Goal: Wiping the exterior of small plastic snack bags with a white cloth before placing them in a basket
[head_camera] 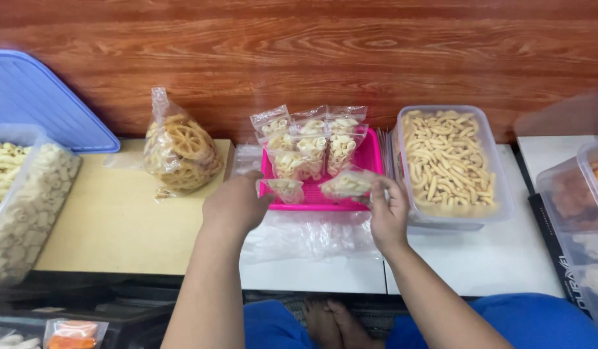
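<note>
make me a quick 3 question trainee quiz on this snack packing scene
1. True or false: the right hand holds a small clear plastic packet of pale snacks.
2. Which thing does the flat pink plastic tray carry?
A. a row of small filled clear packets
B. the big clear bag of wheel-shaped crackers
C. a blue lid
3. Fill in: the clear rectangular tub of short stick snacks stands to the ____ of the pink tray.

Key
1. True; the left hand grips another small packet at the tray's front edge.
2. A
3. right
</note>
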